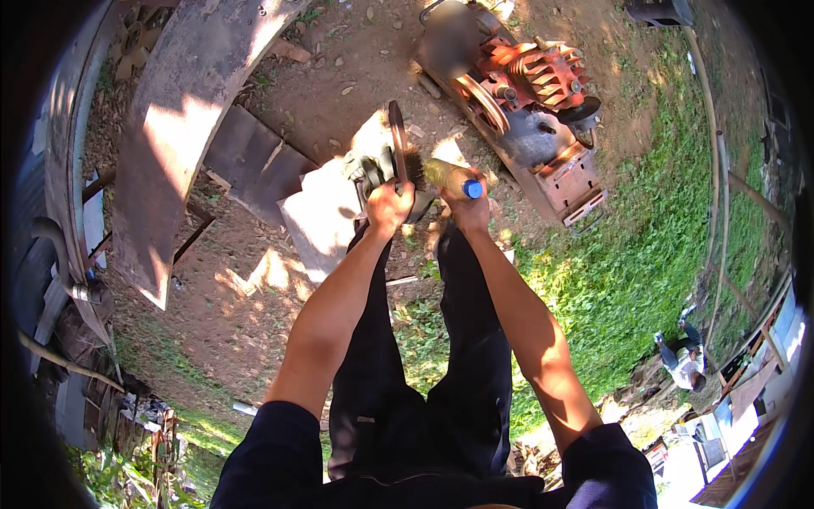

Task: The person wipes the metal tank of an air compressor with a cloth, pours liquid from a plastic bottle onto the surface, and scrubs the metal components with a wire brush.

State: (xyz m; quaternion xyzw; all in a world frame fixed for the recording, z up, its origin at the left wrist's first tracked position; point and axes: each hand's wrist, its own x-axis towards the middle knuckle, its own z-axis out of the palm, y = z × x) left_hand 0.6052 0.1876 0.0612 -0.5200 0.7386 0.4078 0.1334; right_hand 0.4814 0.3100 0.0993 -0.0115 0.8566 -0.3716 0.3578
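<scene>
My left hand (390,206) is closed around a brush (398,140) with a long, brown, curved back and dark bristles on its right side. In my right hand (471,208) is a clear plastic bottle (445,175) holding yellowish liquid. Its blue cap faces me and its base tilts away toward the bristles; whether bottle and brush touch, I cannot tell. Beneath the brush lies some dark, crumpled material (365,172) on a pale flat sheet (318,216). Just beyond my right hand stands a rusty machine with a red finned block (547,75) and a wheel (482,102).
A large curved metal sheet (182,110) rises at left, near dark flat panels (254,165) on the dirt. Grass (627,254) spreads to the right. Another person (683,363) is at far right, near poles (721,195). One round part of the machine's far end is blurred.
</scene>
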